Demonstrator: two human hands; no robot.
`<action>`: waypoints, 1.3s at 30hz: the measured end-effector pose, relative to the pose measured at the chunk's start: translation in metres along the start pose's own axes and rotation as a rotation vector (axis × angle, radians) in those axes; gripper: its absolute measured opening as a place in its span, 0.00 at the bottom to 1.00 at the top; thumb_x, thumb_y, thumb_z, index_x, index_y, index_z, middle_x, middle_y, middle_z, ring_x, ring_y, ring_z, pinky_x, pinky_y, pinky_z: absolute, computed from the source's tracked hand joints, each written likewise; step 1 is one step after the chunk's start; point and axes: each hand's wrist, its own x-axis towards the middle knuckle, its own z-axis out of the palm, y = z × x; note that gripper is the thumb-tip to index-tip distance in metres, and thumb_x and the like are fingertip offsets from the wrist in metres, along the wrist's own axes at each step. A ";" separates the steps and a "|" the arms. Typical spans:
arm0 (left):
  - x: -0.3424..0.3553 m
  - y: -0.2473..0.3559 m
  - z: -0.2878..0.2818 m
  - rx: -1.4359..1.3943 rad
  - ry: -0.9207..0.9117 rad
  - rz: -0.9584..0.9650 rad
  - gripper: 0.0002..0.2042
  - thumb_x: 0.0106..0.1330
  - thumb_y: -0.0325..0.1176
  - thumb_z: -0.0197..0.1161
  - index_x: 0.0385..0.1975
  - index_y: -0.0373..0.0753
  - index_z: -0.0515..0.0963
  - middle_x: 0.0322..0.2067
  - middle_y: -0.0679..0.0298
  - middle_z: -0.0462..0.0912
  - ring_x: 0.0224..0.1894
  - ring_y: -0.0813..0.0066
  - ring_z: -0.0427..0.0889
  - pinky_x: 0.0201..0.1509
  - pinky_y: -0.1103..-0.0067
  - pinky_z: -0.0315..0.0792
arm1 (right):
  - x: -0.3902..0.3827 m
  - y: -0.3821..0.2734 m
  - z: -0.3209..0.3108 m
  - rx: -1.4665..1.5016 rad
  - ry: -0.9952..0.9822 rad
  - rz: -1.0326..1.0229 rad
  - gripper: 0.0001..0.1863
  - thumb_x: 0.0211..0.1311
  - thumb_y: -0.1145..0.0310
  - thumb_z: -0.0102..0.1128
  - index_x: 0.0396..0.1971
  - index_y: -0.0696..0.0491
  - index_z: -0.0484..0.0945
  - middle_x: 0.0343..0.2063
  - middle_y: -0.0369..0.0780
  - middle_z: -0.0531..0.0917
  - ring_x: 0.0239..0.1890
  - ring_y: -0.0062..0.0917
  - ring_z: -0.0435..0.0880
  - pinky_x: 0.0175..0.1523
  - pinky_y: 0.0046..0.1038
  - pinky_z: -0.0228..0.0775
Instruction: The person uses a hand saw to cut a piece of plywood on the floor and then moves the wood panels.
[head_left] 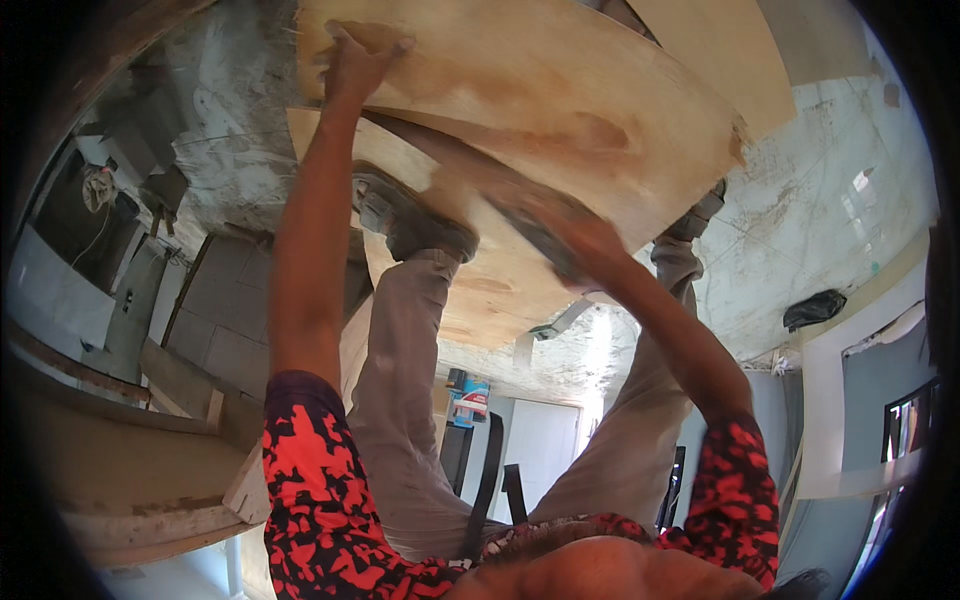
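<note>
My left hand [362, 62] presses on the upper plywood sheet [560, 90], fingers spread near its left end. My right hand [585, 240] is wrapped round a long, dark tool [535, 222], blurred by motion, at the sheet's lower edge over a second plywood piece [470, 295]. My shod left foot [420, 228] rests on the lower piece; my right shoe [700, 212] is at the upper sheet's right end, partly hidden by it.
More plywood [730, 50] lies at the upper right on a marble-like floor [820, 190]. A dark crumpled item [813, 308] lies at the right. Wooden boards [170, 510] stand at lower left, near grey blocks [215, 310]. A small blue-and-red package [468, 400] sits behind my legs.
</note>
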 end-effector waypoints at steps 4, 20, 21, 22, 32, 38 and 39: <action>-0.007 0.004 -0.006 -0.024 -0.030 0.002 0.64 0.45 0.64 0.68 0.65 0.22 0.34 0.61 0.35 0.60 0.63 0.48 0.64 0.66 0.66 0.58 | 0.009 -0.010 -0.002 0.018 -0.026 0.129 0.43 0.42 0.71 0.63 0.64 0.44 0.59 0.52 0.49 0.74 0.37 0.43 0.81 0.45 0.41 0.73; 0.008 -0.036 0.006 -0.066 0.053 0.030 0.65 0.43 0.66 0.68 0.66 0.24 0.35 0.61 0.35 0.59 0.62 0.39 0.62 0.66 0.59 0.54 | -0.094 0.017 -0.019 -0.119 -0.012 -0.021 0.47 0.40 0.71 0.68 0.65 0.42 0.57 0.39 0.49 0.80 0.38 0.42 0.81 0.41 0.39 0.74; 0.013 -0.042 0.007 -0.023 0.077 0.036 0.64 0.43 0.65 0.68 0.66 0.24 0.36 0.61 0.35 0.59 0.62 0.39 0.63 0.66 0.59 0.54 | -0.129 0.032 -0.027 -0.247 0.143 -0.185 0.44 0.43 0.72 0.66 0.64 0.42 0.58 0.46 0.51 0.79 0.44 0.41 0.81 0.44 0.37 0.75; 0.018 -0.037 0.005 -0.027 0.090 0.048 0.64 0.43 0.65 0.68 0.66 0.23 0.36 0.61 0.35 0.59 0.62 0.40 0.63 0.66 0.58 0.54 | -0.124 0.032 -0.032 -0.313 0.134 -0.145 0.43 0.43 0.72 0.65 0.64 0.42 0.58 0.45 0.50 0.79 0.43 0.40 0.81 0.43 0.38 0.75; -0.012 -0.003 -0.009 -0.041 0.022 -0.002 0.64 0.45 0.64 0.68 0.65 0.22 0.36 0.58 0.39 0.66 0.60 0.51 0.68 0.64 0.68 0.60 | -0.054 0.011 -0.003 -0.130 0.083 -0.013 0.46 0.41 0.69 0.65 0.65 0.41 0.56 0.29 0.45 0.80 0.32 0.41 0.80 0.35 0.40 0.73; -0.001 -0.004 -0.005 -0.014 0.017 0.022 0.64 0.45 0.65 0.67 0.65 0.22 0.35 0.58 0.40 0.67 0.60 0.52 0.69 0.64 0.69 0.61 | -0.094 0.020 -0.003 -0.258 0.281 -0.018 0.49 0.38 0.70 0.69 0.66 0.41 0.56 0.30 0.46 0.81 0.33 0.40 0.82 0.33 0.38 0.72; -0.003 0.004 -0.004 0.041 0.001 -0.028 0.64 0.45 0.65 0.67 0.65 0.22 0.35 0.58 0.41 0.67 0.60 0.53 0.69 0.64 0.69 0.61 | -0.051 0.012 0.004 -0.191 0.258 -0.053 0.50 0.37 0.69 0.69 0.66 0.41 0.55 0.29 0.46 0.81 0.31 0.41 0.81 0.33 0.38 0.72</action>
